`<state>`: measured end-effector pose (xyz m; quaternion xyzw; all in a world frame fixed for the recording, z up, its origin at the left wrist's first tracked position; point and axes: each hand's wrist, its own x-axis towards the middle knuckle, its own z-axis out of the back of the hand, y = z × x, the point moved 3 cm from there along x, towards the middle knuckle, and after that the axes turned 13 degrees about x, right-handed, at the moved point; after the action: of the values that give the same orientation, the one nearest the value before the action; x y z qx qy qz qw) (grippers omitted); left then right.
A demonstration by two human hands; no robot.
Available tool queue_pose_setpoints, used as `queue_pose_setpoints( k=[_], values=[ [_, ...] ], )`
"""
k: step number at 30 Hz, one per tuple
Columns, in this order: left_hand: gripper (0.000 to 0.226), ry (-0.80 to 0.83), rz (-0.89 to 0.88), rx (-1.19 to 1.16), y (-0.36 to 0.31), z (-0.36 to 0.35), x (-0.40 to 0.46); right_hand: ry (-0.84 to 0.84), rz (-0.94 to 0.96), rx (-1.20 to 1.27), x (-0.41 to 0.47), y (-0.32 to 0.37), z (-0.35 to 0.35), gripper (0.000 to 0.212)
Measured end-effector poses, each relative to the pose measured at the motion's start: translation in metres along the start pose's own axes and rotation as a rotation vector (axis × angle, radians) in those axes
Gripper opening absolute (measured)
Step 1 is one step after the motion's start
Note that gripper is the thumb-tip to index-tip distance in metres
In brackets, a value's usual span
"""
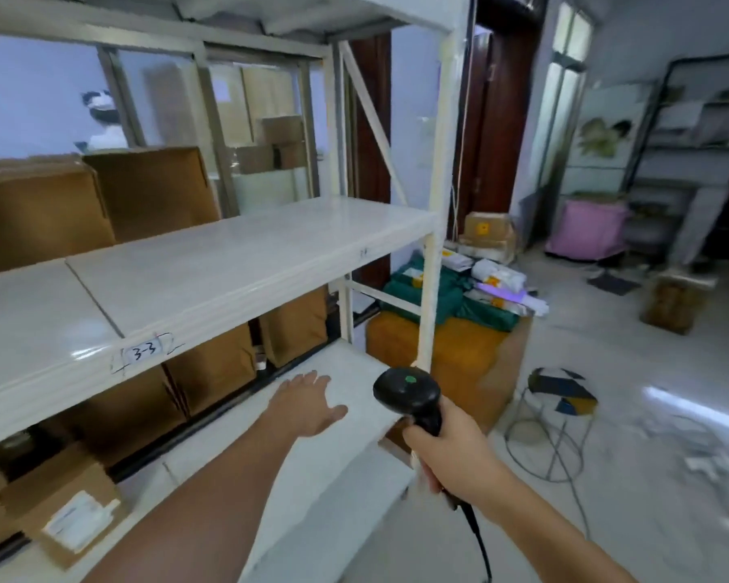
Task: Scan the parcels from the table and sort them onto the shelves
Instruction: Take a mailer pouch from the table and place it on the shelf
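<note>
Your left hand [308, 403] is released, fingers straight and spread, palm down over the lower shelf [312, 469] of the white rack; whether it touches the board is not clear. Your right hand [447, 456] grasps the handle of the black scanner [407, 391], just right of your left hand, head tilted forward with a green dot on top and its cable trailing down under your wrist. Beyond the scanner, past the rack's post, the parcels [480, 284] lie heaped on the worktop [459, 351], which is draped in orange cloth. Above your left hand runs the shelf labelled 3-3 [144, 351]. Brown boxes [211, 363] stand behind your left hand, and a labelled box [68, 507] sits near your left forearm. A stool [560, 393] stands right of the scanner.
</note>
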<state>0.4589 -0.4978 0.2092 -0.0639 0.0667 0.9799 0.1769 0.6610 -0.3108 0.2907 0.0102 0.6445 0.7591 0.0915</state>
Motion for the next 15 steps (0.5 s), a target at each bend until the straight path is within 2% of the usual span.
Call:
queue_pose_setpoints(
  k=[9, 15],
  values=[
    [0.078, -0.022, -0.169, -0.081, -0.198, 0.065, 0.085, -0.238, -0.005, -0.020, 0.010, -0.024, 0.182, 0.013],
    [0.085, -0.027, -0.216, -0.098, -0.285, 0.092, 0.153, -0.290, 0.038, -0.032, 0.053, -0.022, 0.279, 0.016]
  ],
)
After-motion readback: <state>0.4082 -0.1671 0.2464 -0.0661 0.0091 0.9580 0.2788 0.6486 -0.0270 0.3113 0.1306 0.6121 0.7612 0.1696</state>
